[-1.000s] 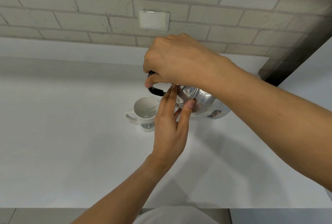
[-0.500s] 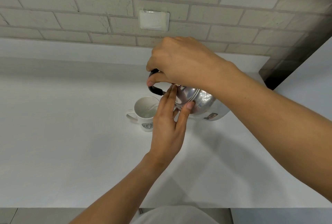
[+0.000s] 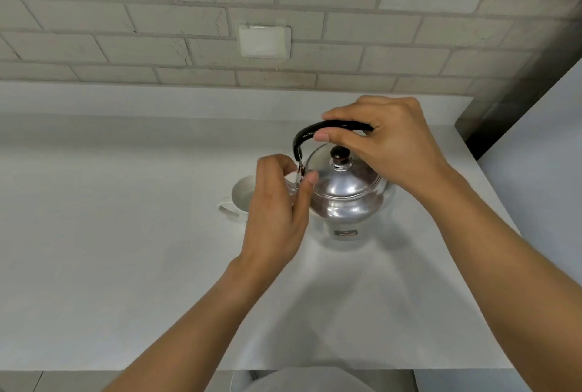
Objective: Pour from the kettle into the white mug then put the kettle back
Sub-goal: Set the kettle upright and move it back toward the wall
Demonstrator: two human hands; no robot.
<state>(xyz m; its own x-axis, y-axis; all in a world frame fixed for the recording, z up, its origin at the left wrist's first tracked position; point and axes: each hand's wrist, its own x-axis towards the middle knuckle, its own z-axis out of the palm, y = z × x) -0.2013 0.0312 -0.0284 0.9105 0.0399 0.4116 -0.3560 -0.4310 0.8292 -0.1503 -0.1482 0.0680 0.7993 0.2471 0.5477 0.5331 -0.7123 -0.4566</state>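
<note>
Tipped 1 second ago, the kettle (image 3: 346, 193) now sits upright beside the mug (image 3: 244, 198). Right hand (image 3: 387, 143) grips its handle; left hand (image 3: 277, 202), fingers loosely curled and holding nothing, touches its side, so lower it flat, then let go gently

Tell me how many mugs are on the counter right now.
1. The white mug stands on the counter just left of the kettle, partly hidden behind the left hand. No others show.

One head-worn view looks forward and down, close over the counter (image 3: 126, 234) toward the brick wall (image 3: 157, 14).
</note>
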